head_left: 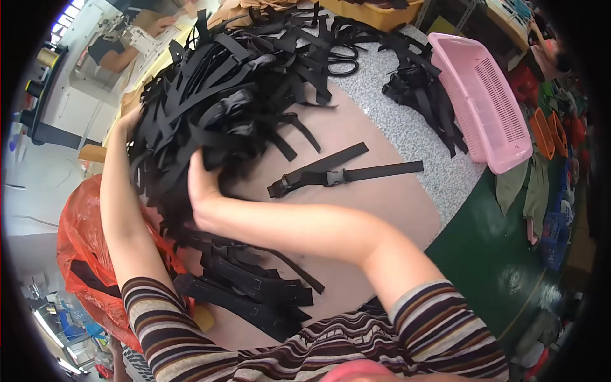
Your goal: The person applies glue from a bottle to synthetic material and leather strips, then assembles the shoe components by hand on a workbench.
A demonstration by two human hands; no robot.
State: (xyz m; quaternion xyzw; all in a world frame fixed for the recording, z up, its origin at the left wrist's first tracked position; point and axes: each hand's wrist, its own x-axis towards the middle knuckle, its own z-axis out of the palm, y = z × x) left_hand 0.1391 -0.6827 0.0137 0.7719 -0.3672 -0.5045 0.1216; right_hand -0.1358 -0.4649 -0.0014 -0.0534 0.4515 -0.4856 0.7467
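Note:
A large tangled heap of black webbing straps with plastic buckles covers the far left of the table. My left hand reaches to the heap's left side, its fingers hidden by straps. Pushed into the near side is my right hand; its fingers are also buried, so their grip does not show. Straps near it look blurred. One buckled strap lies apart, right of the heap. Closer to my body, several flat black strips are stacked.
Black-handled scissors lie behind the heap. A smaller black strap bundle rests beside a pink plastic basket at right. A red plastic bag is at left. Beyond it, another person's arm is near a sewing machine.

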